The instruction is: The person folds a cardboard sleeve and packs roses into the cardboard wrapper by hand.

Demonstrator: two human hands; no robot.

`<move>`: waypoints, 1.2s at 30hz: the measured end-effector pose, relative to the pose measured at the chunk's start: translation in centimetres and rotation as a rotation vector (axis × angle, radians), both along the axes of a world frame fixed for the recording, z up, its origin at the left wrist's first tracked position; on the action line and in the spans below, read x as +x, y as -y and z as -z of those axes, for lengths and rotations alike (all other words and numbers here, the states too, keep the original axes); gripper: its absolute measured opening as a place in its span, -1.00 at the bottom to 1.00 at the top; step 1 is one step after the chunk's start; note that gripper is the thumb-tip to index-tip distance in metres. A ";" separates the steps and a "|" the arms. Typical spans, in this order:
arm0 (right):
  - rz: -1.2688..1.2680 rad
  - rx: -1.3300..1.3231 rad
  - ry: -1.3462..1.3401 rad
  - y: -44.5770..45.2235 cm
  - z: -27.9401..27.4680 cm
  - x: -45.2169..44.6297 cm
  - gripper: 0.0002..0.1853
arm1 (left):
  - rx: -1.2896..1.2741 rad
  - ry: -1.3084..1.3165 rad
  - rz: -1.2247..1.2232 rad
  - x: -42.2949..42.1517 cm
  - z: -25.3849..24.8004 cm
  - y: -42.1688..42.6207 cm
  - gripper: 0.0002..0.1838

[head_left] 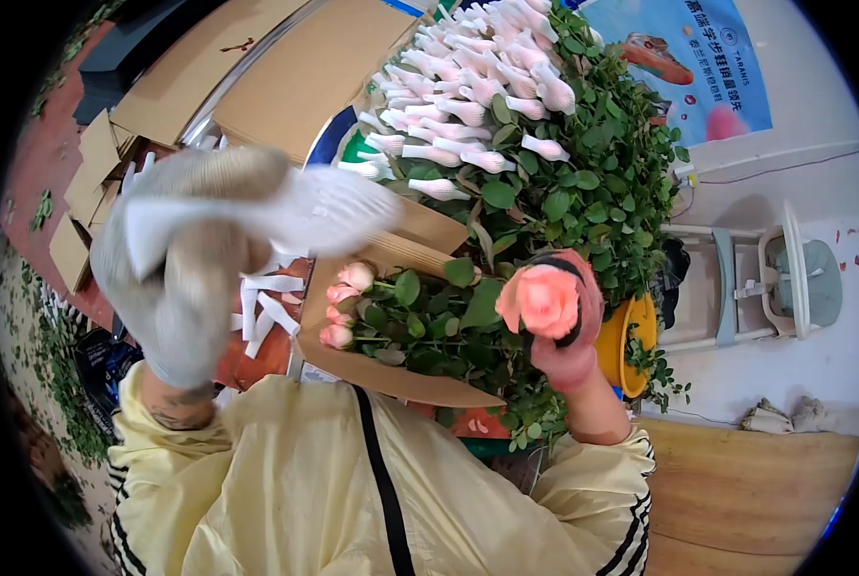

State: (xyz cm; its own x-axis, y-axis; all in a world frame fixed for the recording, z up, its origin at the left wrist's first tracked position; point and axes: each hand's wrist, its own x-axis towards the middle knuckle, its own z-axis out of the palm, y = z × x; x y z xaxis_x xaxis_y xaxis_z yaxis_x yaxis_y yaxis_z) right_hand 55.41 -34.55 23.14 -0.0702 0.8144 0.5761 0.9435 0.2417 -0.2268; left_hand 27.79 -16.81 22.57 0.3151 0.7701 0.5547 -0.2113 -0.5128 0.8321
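Note:
My left hand (pixel 180 250), in a whitish knitted glove, is raised at the left, its fingers closed on a white foam net sleeve (pixel 338 209) that points right and is blurred by motion. My right hand (pixel 568 331), in a reddish glove with a black band, grips a pink rose (pixel 542 300) just below its open bloom. The sleeve and the rose are apart. Between my hands, several pink roses (pixel 335 336) with leafy stems lie on brown cardboard (pixel 391 377). Loose white net sleeves (pixel 274 312) lie left of them.
A large heap of net-covered roses (pixel 468 106) with dense leaves rises behind. Cardboard sheets (pixel 280 72) lie at the upper left. A yellow bucket (pixel 621 346) is beside my right hand, with a grey and white chair (pixel 785 274) farther right and a wooden board (pixel 746 490) below.

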 end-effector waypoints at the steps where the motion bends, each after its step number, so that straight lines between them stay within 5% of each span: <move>1: -0.018 -0.070 -0.045 0.4 0.2 0.4 -0.53 | -0.034 -0.032 -0.034 0.1 0.8 -0.9 -0.63; 3: -0.042 -0.208 -0.135 1.2 0.6 1.1 -0.52 | -0.051 -0.351 0.039 -0.4 3.4 -3.9 -0.60; 4: -0.032 -0.176 -0.177 1.2 0.7 0.9 -0.59 | -0.049 -0.353 0.043 -0.5 4.4 -4.5 -0.60; 6: -0.035 -0.031 -0.068 0.1 -0.3 -0.3 -0.65 | 0.184 -0.807 -0.128 -0.7 7.0 -5.1 -0.56; 9: -0.048 -0.044 0.032 -0.8 -0.8 -1.5 -0.64 | 0.146 -0.923 0.197 -2.1 9.5 -5.2 -0.62; 13: -0.117 -0.149 0.364 -2.3 -0.2 -3.4 -0.60 | 0.093 -0.631 0.718 2.6 11.7 -1.9 -0.72; 15: -0.156 -0.214 0.473 -3.1 0.5 -4.2 -0.64 | 0.100 -0.800 0.695 4.8 13.1 -0.2 -0.74; 17: -0.163 -0.233 0.549 -4.3 1.8 -5.4 -0.75 | 0.380 -0.934 0.869 6.5 17.9 -0.6 -0.69; 19: -0.169 -0.209 0.594 -5.4 3.4 -6.5 -0.84 | 0.403 -0.854 0.691 7.5 20.8 0.8 -0.61; 21: 0.009 -0.507 0.730 -5.8 6.8 -7.9 -0.68 | 0.401 -0.940 0.682 6.9 18.6 1.3 -0.58; 25: 0.006 -0.413 0.698 -6.0 13.1 -6.9 -0.71 | 0.376 -1.352 0.780 6.4 14.7 2.1 -0.42; 27: 0.027 -0.563 0.685 -6.6 14.1 -5.6 -0.68 | 0.345 -1.279 0.745 5.9 16.1 2.2 -0.35; 30: -0.053 -0.304 0.578 -5.8 15.6 -3.9 -0.63 | 0.344 -1.303 0.741 5.8 16.1 2.3 -0.29; 36: -0.004 -0.327 0.577 -5.2 18.2 -2.4 -0.69 | 0.336 -1.289 0.744 5.4 15.9 2.4 -0.29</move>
State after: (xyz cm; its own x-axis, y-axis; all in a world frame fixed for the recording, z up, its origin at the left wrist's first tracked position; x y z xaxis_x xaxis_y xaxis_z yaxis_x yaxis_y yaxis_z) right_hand 53.02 -29.34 4.96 -0.2969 0.9400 0.1680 0.9348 0.2503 0.2519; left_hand 33.19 -19.24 6.68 0.9521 0.1215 -0.2806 0.2563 -0.8177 0.5154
